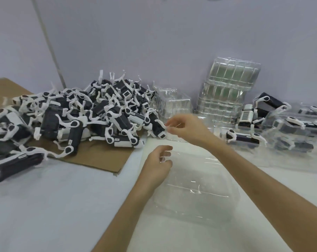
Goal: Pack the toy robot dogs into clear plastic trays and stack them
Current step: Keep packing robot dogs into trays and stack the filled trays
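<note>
The dog (158,130) at the right edge of the pile (81,113) is pinched by a white leg in the right hand (185,127). The tray (199,180) lies nearer, beside the loosely curled left hand (158,161), whose hold cannot be told.

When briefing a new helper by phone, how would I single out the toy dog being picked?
Find the big heap of toy dogs on the cardboard. At its right edge lies one dog. It alone has a white leg pinched by the right hand.

The grey table (45,206) carries a brown cardboard sheet (99,157), a white sheet (172,239) and stacked clear trays (225,88).
</note>
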`<act>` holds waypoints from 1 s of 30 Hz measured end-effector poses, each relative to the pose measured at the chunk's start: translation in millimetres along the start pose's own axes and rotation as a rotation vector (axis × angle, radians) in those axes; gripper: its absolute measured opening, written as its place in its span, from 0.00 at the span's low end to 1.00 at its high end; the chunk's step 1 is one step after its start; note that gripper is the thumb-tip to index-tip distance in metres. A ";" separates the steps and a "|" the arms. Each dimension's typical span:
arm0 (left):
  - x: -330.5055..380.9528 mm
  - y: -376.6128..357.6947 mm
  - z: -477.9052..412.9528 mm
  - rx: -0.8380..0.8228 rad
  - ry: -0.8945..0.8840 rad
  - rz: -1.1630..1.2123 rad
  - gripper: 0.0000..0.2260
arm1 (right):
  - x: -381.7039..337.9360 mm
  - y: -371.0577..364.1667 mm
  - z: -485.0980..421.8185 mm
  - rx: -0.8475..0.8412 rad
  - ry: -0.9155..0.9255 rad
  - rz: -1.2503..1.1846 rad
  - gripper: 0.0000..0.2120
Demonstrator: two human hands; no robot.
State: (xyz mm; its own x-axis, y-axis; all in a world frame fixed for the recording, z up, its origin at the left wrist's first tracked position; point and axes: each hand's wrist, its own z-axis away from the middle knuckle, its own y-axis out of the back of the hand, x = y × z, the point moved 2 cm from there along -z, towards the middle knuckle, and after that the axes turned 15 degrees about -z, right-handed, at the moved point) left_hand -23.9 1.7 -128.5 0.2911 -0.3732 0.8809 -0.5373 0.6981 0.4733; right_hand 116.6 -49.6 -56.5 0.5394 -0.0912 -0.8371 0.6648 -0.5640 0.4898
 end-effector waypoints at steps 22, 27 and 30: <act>-6.4 3.1 -2.2 0.215 0.138 0.353 0.16 | -13.9 -53.1 -60.6 0.109 0.060 -0.021 0.20; -3.5 11.8 -0.9 0.337 0.057 0.335 0.13 | -21.2 -9.3 -22.5 0.293 -0.108 -0.455 0.25; 2.3 22.4 1.8 0.399 0.015 0.500 0.12 | -12.1 9.3 14.7 0.317 -0.209 -0.715 0.24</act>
State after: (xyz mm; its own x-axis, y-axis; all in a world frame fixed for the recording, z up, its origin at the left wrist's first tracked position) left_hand -36.6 15.3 -115.9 -0.0614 -0.0510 0.9968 -0.8639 0.5030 -0.0275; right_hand 108.7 -65.8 -45.4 -0.0893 0.2461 -0.9651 0.6174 -0.7467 -0.2475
